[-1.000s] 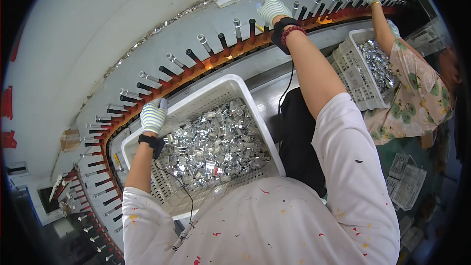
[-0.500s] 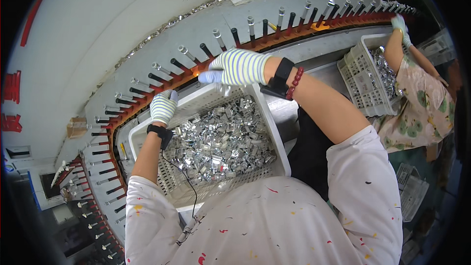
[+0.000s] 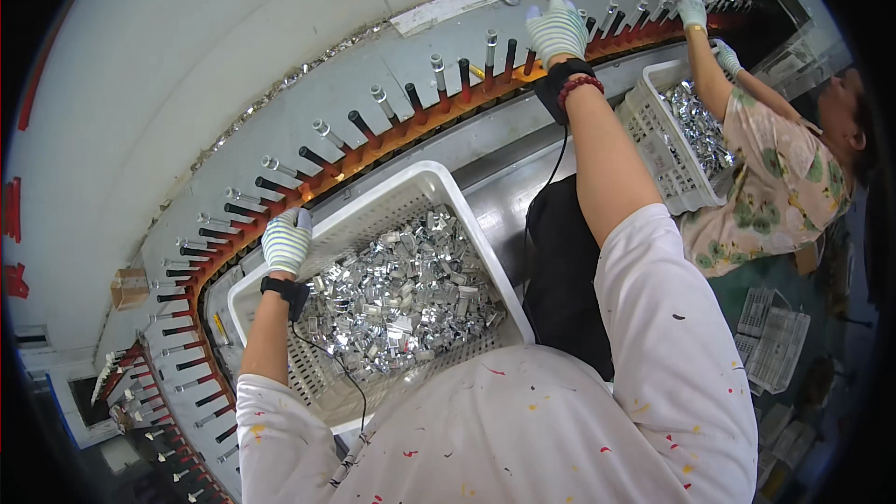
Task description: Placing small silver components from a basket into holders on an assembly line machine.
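My left hand [image 3: 287, 243], in a striped glove, is at the far left corner of a white perforated basket [image 3: 431, 171]. Its fingers curl inward, and what they hold, if anything, is hidden. Shiny silver metal pieces [image 3: 401, 289] lie heaped in that basket. Stretched far out to the right, my right hand [image 3: 560, 30], gloved the same way, is over the row of posts on the curved line. Thumb and fingers stand apart there, with nothing visible between them. Silver-topped posts [image 3: 438, 70] alternate with black posts [image 3: 413, 98] beside it.
An orange-red curved track [image 3: 373, 147] carries the posts past the basket. To the right, a co-worker in a flowered top [image 3: 765, 159] reaches to the line over another white basket [image 3: 644, 121] of silver pieces. A small cardboard box [image 3: 129, 288] stands at left.
My right hand has swung from above the basket far to the right, over the posts. My left hand stays near the basket corner. The co-worker's hands have shifted along the line.
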A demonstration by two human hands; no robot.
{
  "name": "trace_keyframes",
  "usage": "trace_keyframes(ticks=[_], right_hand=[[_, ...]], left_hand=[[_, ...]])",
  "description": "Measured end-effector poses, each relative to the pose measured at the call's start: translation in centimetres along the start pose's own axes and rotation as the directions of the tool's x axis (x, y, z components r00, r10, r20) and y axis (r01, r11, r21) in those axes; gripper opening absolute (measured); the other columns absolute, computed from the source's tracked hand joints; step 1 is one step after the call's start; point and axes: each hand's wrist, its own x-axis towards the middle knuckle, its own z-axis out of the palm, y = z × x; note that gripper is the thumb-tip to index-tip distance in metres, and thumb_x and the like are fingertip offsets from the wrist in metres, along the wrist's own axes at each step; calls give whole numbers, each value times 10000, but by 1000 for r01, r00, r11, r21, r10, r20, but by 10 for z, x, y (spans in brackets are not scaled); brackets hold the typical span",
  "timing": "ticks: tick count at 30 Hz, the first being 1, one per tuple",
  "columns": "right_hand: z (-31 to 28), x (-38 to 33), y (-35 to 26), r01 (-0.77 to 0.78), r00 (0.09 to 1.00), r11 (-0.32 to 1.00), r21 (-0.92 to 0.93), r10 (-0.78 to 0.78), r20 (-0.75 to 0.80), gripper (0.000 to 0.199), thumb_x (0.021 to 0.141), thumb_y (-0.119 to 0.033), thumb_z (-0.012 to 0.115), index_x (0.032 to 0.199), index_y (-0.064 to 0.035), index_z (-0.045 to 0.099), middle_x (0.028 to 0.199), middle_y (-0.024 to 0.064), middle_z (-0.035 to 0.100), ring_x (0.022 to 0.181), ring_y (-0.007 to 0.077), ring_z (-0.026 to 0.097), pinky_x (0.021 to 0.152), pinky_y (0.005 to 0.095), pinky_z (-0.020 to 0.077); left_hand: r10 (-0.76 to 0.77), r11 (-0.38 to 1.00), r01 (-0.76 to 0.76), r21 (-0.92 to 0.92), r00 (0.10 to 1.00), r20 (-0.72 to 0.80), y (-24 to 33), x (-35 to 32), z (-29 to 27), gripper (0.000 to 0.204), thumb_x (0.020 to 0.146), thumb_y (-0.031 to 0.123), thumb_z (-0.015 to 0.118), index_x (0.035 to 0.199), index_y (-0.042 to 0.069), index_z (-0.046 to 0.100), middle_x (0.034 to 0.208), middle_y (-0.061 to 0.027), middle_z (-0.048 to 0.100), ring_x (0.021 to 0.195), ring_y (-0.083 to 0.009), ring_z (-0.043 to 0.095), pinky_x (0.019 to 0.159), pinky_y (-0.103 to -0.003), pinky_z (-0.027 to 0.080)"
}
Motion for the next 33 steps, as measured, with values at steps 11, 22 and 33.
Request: trace_keyframes(ticks=[11,22,33], right_hand=[[43,3,-18,-431,797,839,333,180,577,498,839,-413,566,1142,-18,561,851,103,657,627,189,639,521,329,480],[12,-46,-67,488,801,870,-66,-417,430,298,857,-289,518,1007,-38,576,972,204,642,912,381,611,781,457,497],[-77,-192,-159,609,275,597,522,-776,567,390,876,-402,507,984,-53,646,857,179,659,803,340,641,724,428,511]], left_hand=[[32,997,-33,-70,999,-18,-2,4,2,278,829,293,526,850,57,672,756,-222,616,719,-391,604,670,-458,482],[-19,999,19,-26,1000,-5,6,4,-3,288,836,292,504,871,65,678,812,-225,623,763,-396,607,717,-457,485],[-4,1000,4,24,1000,-6,6,2,-5,287,822,293,493,861,71,669,858,-217,620,824,-403,592,747,-461,474]])
